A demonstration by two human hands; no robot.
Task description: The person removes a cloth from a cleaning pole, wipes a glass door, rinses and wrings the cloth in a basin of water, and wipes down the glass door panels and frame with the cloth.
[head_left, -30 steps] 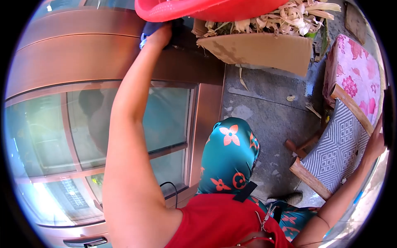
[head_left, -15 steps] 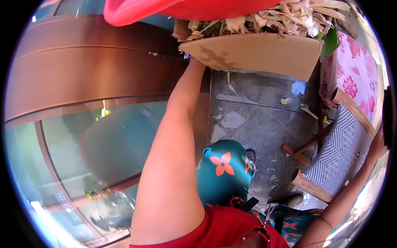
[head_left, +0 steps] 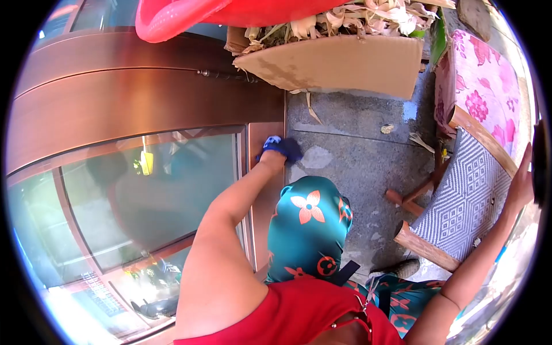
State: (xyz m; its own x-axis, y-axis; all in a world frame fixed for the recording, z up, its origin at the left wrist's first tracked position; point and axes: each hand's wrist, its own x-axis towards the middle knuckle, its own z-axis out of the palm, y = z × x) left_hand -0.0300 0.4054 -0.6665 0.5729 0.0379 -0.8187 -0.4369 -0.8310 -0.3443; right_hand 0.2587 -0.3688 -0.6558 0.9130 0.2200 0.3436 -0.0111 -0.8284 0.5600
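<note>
My left hand (head_left: 279, 152) is low beside the brown door frame, above the concrete floor. A blue-and-dark covering, apparently a glove, wraps it, and its separate fingers cannot be made out. At the right edge, my right hand (head_left: 520, 181) is raised against a dark object (head_left: 540, 164) that the view cuts off. One or more of its fingers point upward; the others are hidden. Between my arms is my bent knee in teal flowered cloth (head_left: 309, 230).
A cardboard box (head_left: 339, 63) full of dry husks stands ahead, below a red plastic basin (head_left: 270, 10). To the left is a brown door with glass panes (head_left: 172, 190). A wooden chair with woven fabric (head_left: 466, 195) and a pink flowered cushion (head_left: 486, 86) are on the right.
My left hand has drawn back from the cardboard box to beside the door frame. My right hand stays at the right edge. The view has shifted slightly, moving the box up and left.
</note>
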